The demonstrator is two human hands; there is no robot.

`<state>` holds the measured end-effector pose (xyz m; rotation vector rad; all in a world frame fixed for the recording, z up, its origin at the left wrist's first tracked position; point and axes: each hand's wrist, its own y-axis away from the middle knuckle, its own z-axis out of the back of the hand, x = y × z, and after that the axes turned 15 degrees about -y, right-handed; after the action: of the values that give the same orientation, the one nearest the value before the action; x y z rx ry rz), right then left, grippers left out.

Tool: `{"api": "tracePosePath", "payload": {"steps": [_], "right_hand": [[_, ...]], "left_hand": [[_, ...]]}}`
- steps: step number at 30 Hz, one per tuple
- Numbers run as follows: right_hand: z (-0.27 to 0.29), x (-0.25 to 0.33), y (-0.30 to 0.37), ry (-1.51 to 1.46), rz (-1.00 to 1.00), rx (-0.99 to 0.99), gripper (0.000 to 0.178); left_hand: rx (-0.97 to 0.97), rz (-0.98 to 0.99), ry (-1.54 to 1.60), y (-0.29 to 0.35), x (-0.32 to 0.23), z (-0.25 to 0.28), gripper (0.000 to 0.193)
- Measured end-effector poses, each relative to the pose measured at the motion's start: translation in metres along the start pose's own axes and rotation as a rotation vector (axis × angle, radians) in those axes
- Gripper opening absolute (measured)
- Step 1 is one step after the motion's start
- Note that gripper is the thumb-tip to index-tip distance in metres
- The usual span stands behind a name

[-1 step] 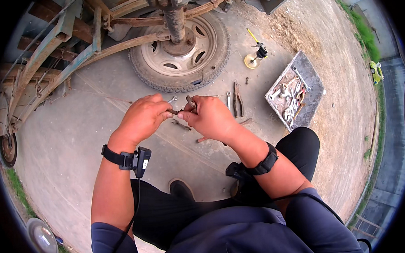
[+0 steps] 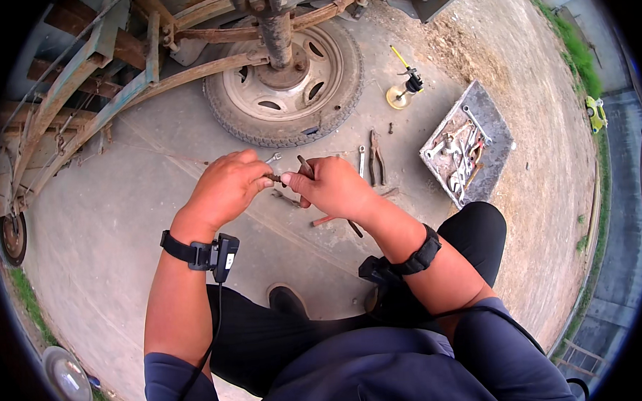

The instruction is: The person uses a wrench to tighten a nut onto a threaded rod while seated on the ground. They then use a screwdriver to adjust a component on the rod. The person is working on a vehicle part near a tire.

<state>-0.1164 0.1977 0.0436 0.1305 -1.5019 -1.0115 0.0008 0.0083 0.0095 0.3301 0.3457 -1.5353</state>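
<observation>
A small rusty bolt-like piece (image 2: 274, 178) with a ridged shank spans the gap between my two hands. My left hand (image 2: 227, 184) pinches its left end between thumb and fingers. At its right end sits the thumb of my right hand (image 2: 332, 186). That hand is also closed around a dark, rusty metal tool (image 2: 306, 167), whose upper end sticks out above the fingers and whose dark lower end shows below the palm. The tool's middle is hidden in my grip, so its kind is unclear. On the floor beyond my hands lies a small wrench (image 2: 275, 157).
A wheel (image 2: 228, 118) lies flat under a rusty vehicle frame (image 2: 144, 83). To the right are pliers (image 2: 377, 158), a spanner (image 2: 362, 161), a loose bolt (image 2: 391, 128), an oil can (image 2: 399, 97) and a metal tray (image 2: 501, 146) of tools. A reddish bar (image 2: 323, 220) lies below my right hand.
My right hand has turned and shifted slightly. More of the dark tool's lower end now shows beneath it, and its upper end has tilted. My left hand stays nearly still.
</observation>
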Motion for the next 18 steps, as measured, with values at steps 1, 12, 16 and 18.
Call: {"api": "tracePosePath", "payload": {"steps": [1, 12, 16, 18], "right_hand": [[0.000, -0.005, -0.003, -0.122, -0.045, 0.046, 0.045], [-0.002, -0.029, -0.016, -0.381, -0.107, 0.175, 0.043], [-0.002, -0.022, -0.010, -0.054, 0.077, 0.070, 0.046], [-0.002, -0.025, -0.010, 0.154, 0.275, 0.025, 0.049]], "left_hand": [[-0.004, -0.003, -0.001, 0.000, 0.000, -0.001, 0.014], [0.007, -0.025, 0.001, -0.001, 0.002, -0.003, 0.012], [-0.001, -0.040, 0.010, -0.002, 0.004, -0.004, 0.012], [-0.002, -0.046, 0.011, -0.003, 0.004, -0.005, 0.012]]}}
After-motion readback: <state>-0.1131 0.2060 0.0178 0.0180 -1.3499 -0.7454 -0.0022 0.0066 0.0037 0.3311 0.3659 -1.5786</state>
